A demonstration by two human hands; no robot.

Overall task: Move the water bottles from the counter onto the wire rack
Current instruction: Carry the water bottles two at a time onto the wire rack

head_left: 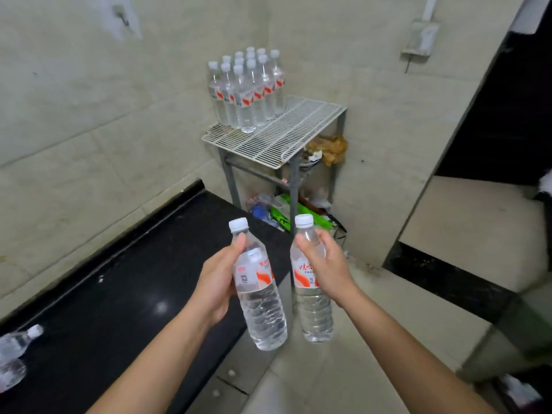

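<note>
My left hand (219,279) grips a clear water bottle (260,303) with a white cap and red-and-white label, held upright in the air over the right end of the black counter (125,294). My right hand (325,264) grips a second water bottle (315,312) just to the right of it. Ahead in the corner stands the white wire rack (286,135), with several matching bottles (248,91) grouped upright on its back left part. More bottles (15,354) lie on the counter at the far left edge of view.
The rack's front and right wire surface is bare. Under the rack lie plastic wrappers and rubbish (280,213). A crumpled brown rag (328,147) hangs by the rack's right side. A dark doorway (507,115) opens at the right. Tiled walls enclose the corner.
</note>
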